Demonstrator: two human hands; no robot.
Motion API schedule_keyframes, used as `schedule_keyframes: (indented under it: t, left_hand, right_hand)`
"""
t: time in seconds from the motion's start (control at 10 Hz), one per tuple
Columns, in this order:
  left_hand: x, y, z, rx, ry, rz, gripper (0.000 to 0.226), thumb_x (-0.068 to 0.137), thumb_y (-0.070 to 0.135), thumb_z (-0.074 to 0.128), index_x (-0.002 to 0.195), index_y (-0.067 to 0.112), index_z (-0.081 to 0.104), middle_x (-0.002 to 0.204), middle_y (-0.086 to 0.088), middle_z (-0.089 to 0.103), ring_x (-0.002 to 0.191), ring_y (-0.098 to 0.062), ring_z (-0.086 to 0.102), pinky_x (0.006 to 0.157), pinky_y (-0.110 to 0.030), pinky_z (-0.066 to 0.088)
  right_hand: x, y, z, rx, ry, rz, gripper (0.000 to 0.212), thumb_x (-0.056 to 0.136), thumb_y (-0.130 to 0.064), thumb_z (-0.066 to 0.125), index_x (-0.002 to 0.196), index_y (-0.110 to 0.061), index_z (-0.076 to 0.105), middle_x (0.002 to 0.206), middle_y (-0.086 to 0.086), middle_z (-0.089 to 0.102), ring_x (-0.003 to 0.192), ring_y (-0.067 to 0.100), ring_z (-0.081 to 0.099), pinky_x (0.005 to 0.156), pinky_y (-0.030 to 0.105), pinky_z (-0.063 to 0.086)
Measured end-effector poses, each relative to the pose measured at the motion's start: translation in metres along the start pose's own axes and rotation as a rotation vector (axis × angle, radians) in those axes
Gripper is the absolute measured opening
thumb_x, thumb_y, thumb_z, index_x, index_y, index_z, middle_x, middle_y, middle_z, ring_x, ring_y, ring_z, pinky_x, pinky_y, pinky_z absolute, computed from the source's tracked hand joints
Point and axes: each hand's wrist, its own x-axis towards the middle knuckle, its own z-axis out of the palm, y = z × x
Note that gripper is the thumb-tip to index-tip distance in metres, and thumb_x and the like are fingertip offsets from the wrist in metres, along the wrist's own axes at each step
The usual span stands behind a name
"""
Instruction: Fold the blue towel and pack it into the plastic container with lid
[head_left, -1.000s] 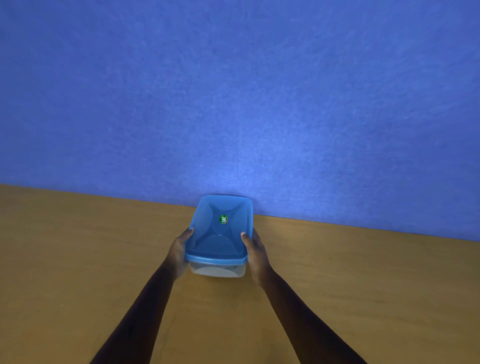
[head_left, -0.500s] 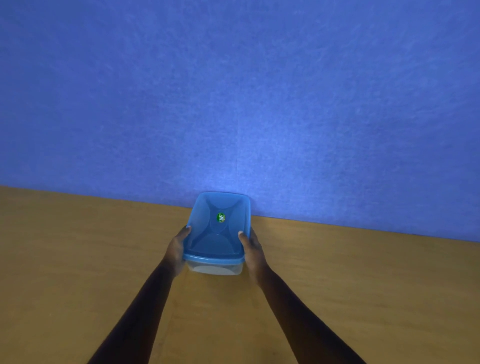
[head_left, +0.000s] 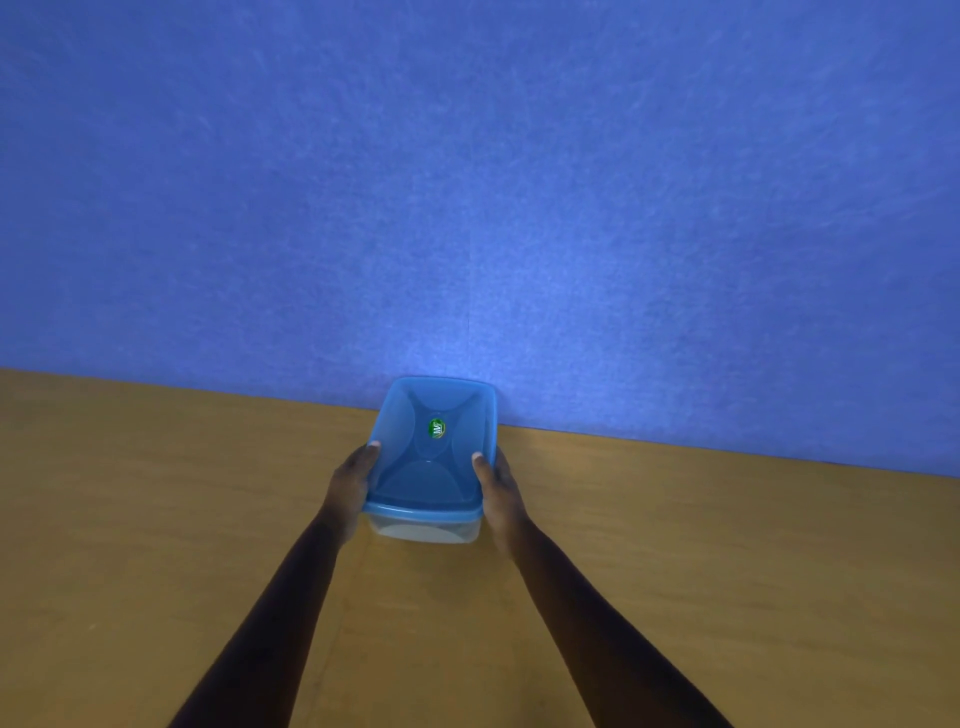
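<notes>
A clear plastic container with a blue lid stands on the wooden table, and the lid is on it. A green round sticker sits on the lid. My left hand grips the container's left side with the thumb on the lid's edge. My right hand grips the right side the same way. The blue towel is a wide, fuzzy blue surface that fills the upper half of the view. The container's far end overlaps the towel's near edge. I cannot see what is inside the container.
The brown wooden table stretches left and right of my forearms and toward me. The towel's near edge runs slantwise across the view, lower on the right.
With both hands still on it, the container has slid slightly away from me and a little left, toward the towel's edge.
</notes>
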Motion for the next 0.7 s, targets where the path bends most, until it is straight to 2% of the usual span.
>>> schedule_keyframes:
  t: [0.1,0.2,0.3,0.4,0.5,0.7]
  left_hand:
    - [0.002,0.002,0.000,0.206,0.130,0.058,0.030,0.093,0.029,0.052,0.089,0.001,0.062,0.080,-0.012,0.060,0.078,-0.024,0.057,0.058,-0.027,0.049]
    - [0.003,0.006,-0.001,0.554,0.263,0.037,0.048,0.094,0.032,0.050,0.125,-0.006,0.053,0.129,-0.029,0.055,0.122,-0.038,0.052,0.099,-0.045,0.042]
    - [-0.008,0.014,0.003,0.687,0.387,0.112,0.052,0.098,0.027,0.040,0.140,-0.002,0.036,0.146,-0.025,0.040,0.133,-0.039,0.040,0.108,-0.045,0.034]
    - [-0.020,0.020,0.015,0.737,0.493,0.215,0.048,0.098,0.023,0.039,0.139,-0.004,0.037,0.145,-0.027,0.039,0.132,-0.041,0.040,0.106,-0.048,0.034]
    - [-0.032,0.025,0.033,0.913,0.518,0.326,0.048,0.098,0.020,0.041,0.138,-0.007,0.037,0.145,-0.029,0.037,0.138,-0.040,0.032,0.111,-0.048,0.027]
    - [-0.053,0.019,0.082,1.074,0.411,0.502,0.053,0.098,0.026,0.041,0.142,-0.002,0.031,0.152,-0.026,0.027,0.144,-0.038,0.021,0.118,-0.048,0.018]
  right_hand:
    - [0.001,-0.004,0.001,-0.095,0.029,0.030,0.037,0.100,-0.018,0.039,0.133,-0.002,0.042,0.127,0.021,0.058,0.106,0.025,0.060,0.078,0.027,0.057]
    - [0.002,-0.010,0.000,-0.260,0.084,0.067,0.044,0.101,-0.025,0.036,0.136,0.002,0.039,0.139,0.023,0.048,0.126,0.033,0.050,0.106,0.049,0.041]
    - [-0.006,-0.013,-0.012,-0.395,0.121,0.095,0.053,0.101,-0.033,0.031,0.141,0.001,0.033,0.149,0.018,0.038,0.139,0.030,0.035,0.117,0.044,0.026]
    - [-0.015,-0.011,-0.038,-0.502,0.189,0.126,0.055,0.100,-0.037,0.034,0.148,-0.011,0.026,0.156,0.007,0.028,0.144,0.022,0.027,0.117,0.033,0.019]
    - [-0.024,-0.012,-0.067,-0.627,0.259,0.102,0.054,0.099,-0.032,0.039,0.147,-0.009,0.027,0.156,0.009,0.027,0.143,0.022,0.028,0.114,0.028,0.021]
    - [-0.053,-0.021,-0.114,-0.823,0.392,0.122,0.055,0.100,-0.033,0.035,0.147,-0.007,0.023,0.156,0.013,0.023,0.142,0.028,0.028,0.113,0.037,0.028]
